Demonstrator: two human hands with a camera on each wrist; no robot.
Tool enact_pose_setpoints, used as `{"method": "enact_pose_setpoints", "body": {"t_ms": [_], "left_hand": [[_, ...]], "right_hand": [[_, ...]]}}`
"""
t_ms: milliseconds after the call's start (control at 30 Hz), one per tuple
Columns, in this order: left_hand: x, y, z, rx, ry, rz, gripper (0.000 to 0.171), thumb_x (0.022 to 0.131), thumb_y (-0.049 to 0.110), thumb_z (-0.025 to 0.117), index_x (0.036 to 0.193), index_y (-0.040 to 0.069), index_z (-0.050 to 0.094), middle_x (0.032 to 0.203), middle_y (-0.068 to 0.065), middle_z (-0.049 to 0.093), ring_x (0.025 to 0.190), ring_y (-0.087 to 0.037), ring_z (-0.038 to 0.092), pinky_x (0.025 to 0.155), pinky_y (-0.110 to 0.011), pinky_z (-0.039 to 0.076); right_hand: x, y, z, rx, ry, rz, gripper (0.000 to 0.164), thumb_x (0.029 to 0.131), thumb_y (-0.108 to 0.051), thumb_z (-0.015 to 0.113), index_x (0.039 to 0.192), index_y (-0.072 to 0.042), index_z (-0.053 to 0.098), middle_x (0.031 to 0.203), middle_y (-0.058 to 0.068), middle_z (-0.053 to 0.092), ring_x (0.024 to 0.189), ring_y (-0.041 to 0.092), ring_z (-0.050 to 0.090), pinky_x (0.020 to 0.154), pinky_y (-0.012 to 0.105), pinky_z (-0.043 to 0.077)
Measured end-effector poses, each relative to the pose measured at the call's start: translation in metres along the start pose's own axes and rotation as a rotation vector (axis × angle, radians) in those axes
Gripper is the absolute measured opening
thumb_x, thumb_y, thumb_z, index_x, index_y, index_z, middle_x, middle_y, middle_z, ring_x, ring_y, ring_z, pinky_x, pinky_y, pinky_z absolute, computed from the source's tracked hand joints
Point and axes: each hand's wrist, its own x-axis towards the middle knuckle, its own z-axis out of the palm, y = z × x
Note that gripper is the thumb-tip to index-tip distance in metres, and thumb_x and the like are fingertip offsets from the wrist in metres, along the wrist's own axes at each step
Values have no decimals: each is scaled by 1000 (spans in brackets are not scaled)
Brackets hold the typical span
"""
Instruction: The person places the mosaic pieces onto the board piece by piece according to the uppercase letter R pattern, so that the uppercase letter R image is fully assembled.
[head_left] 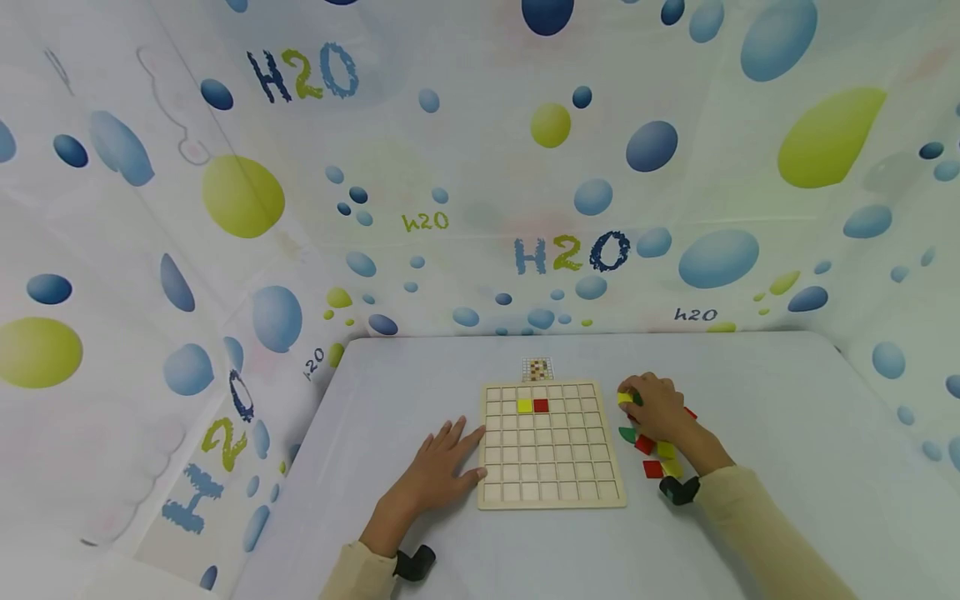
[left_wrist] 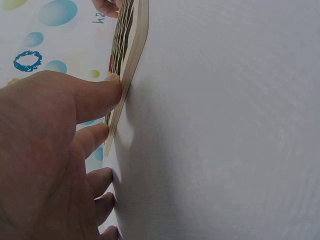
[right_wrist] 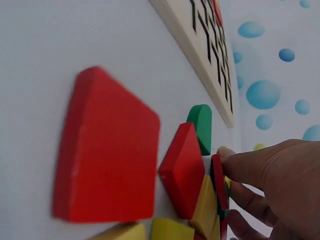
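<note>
My left grip (head_left: 441,468), fingers spread, touches the board's (head_left: 551,454) left edge. My right grip (head_left: 655,408) bends over the blocks (head_left: 666,451) at right; whether it clamps one, I cannot tell.

"H2O" (head_left: 567,252) and "h2O" (head_left: 694,315) on the spotted backdrop (head_left: 480,150)

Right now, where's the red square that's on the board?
In the head view, the red square sits in the second row from the top of the wooden board, immediately right of the yellow square.
</note>
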Motion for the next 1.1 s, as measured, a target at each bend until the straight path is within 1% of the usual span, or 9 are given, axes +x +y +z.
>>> {"method": "enact_pose_setpoints", "body": {"t_ms": [133,333,400,533,667,833,967,1067,1100], "left_hand": [[0,1,-1,4,-6,-5,69,103,47,63,163,20,42,172,-19,29,160,-43,23,126,-66,21],[-1,3,-3,-2,-5,-8,69,103,47,63,163,19,43,172,-19,29,160,-44,23,126,-67,21],[-1,3,-3,-1,-5,-10,69,103,47,63,163,20,43,172,-19,29,160,-44,23,126,-66,21],[-1,3,-2,-1,-7,-13,69,103,47,63,163,20,43,172,-18,28,160,-43,23,127,-66,20],[-1,4,-3,-6,-6,-12,69,103,47,63,163,20,43,172,-18,29,160,-43,23,127,-66,20],[-3,4,-4,-11,-5,-11,68,103,46,63,163,20,43,172,-19,29,160,-44,23,127,-66,20],[-3,4,-5,-20,-6,-9,67,104,45,63,163,20,44,172,-19,28,160,-44,22,127,-66,19],[-3,5,-5,-14,-7,-10,67,104,46,63,163,20,43,172,-19,28,161,-43,22,127,-66,20],[-3,5,-5,-11,-5,-10,68,104,46,63,163,19,43,172,-19,28,161,-43,22,127,-66,20]], "right_hand": [[4,-1,1,12,-11,-2,27,104,-21,69,127,-9,65,120,18,62,112,44,55,93,69,47],[10,-2,6,43,12,-45,28,104,-22,69,128,-7,65,120,17,62,113,40,56,90,61,45],[11,-4,8,80,15,-41,30,104,-22,68,129,-6,64,121,18,60,111,38,54,92,58,46],[14,-10,9,182,13,-17,34,105,-21,67,133,-2,62,122,21,56,108,34,55,101,54,51],[17,-21,10,242,28,-12,35,105,-19,67,132,1,63,124,23,56,109,34,58,102,54,53],[21,-36,16,279,29,-45,33,102,-17,69,129,2,66,121,22,58,107,34,58,97,52,53],[24,-46,25,271,16,-108,30,102,-14,71,126,2,67,117,19,59,103,29,59,96,48,54],[24,-54,30,255,11,-163,28,101,-12,71,125,2,67,115,18,60,101,28,60,94,48,55],[25,-57,32,258,10,-167,28,101,-12,72,125,2,66,114,17,60,101,27,60,95,49,55]]}}
